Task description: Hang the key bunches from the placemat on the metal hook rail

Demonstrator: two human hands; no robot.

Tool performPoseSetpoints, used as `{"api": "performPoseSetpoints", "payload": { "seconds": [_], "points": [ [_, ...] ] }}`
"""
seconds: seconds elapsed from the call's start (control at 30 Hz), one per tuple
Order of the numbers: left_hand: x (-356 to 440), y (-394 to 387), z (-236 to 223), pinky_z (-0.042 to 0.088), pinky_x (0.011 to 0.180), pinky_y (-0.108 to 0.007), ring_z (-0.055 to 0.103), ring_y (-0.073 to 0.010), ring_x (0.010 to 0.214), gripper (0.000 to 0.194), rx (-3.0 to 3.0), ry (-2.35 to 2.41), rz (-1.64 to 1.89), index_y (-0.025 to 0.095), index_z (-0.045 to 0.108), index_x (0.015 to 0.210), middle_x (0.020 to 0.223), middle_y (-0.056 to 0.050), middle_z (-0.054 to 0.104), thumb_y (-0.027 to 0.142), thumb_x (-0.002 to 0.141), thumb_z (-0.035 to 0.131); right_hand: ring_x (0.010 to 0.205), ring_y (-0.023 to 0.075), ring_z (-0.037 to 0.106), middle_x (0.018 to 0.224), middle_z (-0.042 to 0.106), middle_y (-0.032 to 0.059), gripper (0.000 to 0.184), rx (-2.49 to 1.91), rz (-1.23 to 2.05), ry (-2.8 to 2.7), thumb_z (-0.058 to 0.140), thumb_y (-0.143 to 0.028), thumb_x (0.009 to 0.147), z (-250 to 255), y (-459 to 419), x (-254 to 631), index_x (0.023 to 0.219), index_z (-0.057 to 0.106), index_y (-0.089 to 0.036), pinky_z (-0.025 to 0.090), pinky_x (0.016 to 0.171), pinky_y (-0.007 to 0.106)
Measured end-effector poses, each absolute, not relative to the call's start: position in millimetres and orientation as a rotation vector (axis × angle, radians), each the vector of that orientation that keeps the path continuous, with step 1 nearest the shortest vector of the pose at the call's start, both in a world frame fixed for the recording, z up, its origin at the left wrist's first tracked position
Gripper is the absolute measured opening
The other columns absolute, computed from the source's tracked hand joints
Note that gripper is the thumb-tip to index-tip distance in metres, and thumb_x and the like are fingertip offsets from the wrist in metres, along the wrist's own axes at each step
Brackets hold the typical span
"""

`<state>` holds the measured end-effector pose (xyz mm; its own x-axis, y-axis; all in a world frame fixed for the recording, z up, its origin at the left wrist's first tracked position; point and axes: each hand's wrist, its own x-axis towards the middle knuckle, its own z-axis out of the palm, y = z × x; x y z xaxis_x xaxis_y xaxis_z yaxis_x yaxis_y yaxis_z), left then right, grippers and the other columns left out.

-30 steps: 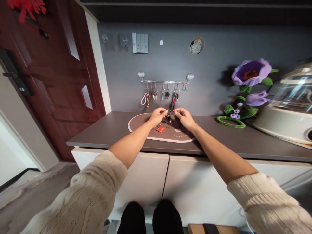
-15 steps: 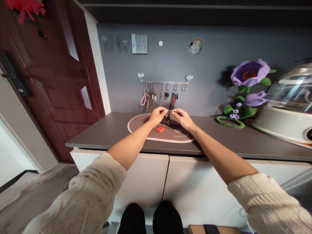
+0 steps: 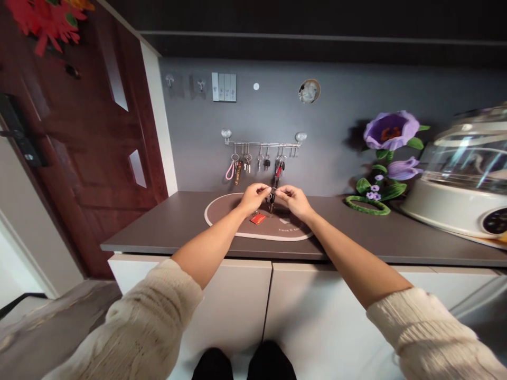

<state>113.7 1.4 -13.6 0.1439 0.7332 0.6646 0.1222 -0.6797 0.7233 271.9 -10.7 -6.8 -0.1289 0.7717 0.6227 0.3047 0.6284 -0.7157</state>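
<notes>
Both of my hands pinch a small metal key ring over the mat. My left hand (image 3: 254,197) grips its left side with thumb and forefinger. On the other side, my right hand (image 3: 293,200) is closed on it with its fingertips. Dark keys (image 3: 271,199) hang from the ring between my hands. Below them an orange-red tag (image 3: 257,218) lies on the brown oval mat (image 3: 222,211), which has a pale border and lettering. Fingers partly hide the ring. Behind my hands, a clear hook rail (image 3: 261,144) on the wall carries several sets of keys.
The mat lies on a dark countertop (image 3: 158,227) above white cabinet doors (image 3: 229,295). To the right stand a purple fabric flower (image 3: 390,132) and a white appliance with a clear dome (image 3: 447,206). A dark red door (image 3: 99,137) is at the left, and a dark shelf (image 3: 277,42) overhangs the counter.
The view has tilted up slightly, so everything sits a little lower in the picture. Both hands stay pinched on the key ring, and the hanging keys have shifted slightly.
</notes>
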Motion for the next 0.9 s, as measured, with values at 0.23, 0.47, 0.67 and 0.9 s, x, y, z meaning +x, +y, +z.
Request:
{"api": "performPoseSetpoints", "payload": {
  "seconds": [0.23, 0.47, 0.67, 0.9],
  "points": [
    [114.1, 2.0, -15.2, 0.040, 0.070, -0.026, 0.052, -0.0127, 0.070, 0.031, 1.885, 0.853, 1.594, 0.013, 0.061, 0.079, 0.076, -0.004, 0.061, 0.042, 0.073, 0.052, 0.069, 0.0127, 0.053, 0.071, 0.060, 0.0000, 0.024, -0.854, 0.545, -1.602, 0.061, -0.040, 0.066, -5.1, -12.5, 274.6, 0.070, 0.059, -0.017, 0.040, 0.074, 0.029],
    [114.1, 0.1, -17.5, 0.033, 0.060, -0.023, 0.042, -0.0099, 0.058, 0.036, 1.917, 0.955, 1.609, 0.014, 0.052, 0.061, 0.058, 0.002, 0.049, 0.047, 0.076, 0.045, 0.069, 0.0124, 0.052, 0.072, 0.060, 0.0002, 0.025, -0.801, 0.593, -1.499, 0.060, -0.042, 0.067, -6.9, -7.0, 277.9, 0.071, 0.059, -0.017, 0.040, 0.074, 0.028],
    [114.2, -5.0, -17.0, 0.030, 0.057, -0.024, 0.038, -0.0098, 0.056, 0.037, 1.966, 1.025, 1.530, 0.015, 0.048, 0.057, 0.054, 0.003, 0.044, 0.047, 0.076, 0.042, 0.069, 0.0128, 0.052, 0.073, 0.059, 0.0009, 0.028, -0.773, 0.622, -1.410, 0.061, -0.044, 0.065, -2.2, -11.5, 277.3, 0.073, 0.058, -0.017, 0.041, 0.073, 0.029],
    [114.6, -3.5, -18.7, 0.032, 0.059, -0.024, 0.040, -0.0106, 0.057, 0.035, 1.938, 1.071, 1.513, 0.015, 0.050, 0.058, 0.056, 0.003, 0.045, 0.046, 0.075, 0.043, 0.064, 0.0102, 0.049, 0.067, 0.054, -0.0010, 0.030, -0.775, 0.617, -1.358, 0.063, -0.045, 0.062, 15.8, -5.0, 288.1, 0.070, 0.055, -0.018, 0.043, 0.070, 0.027]
  ]
}}
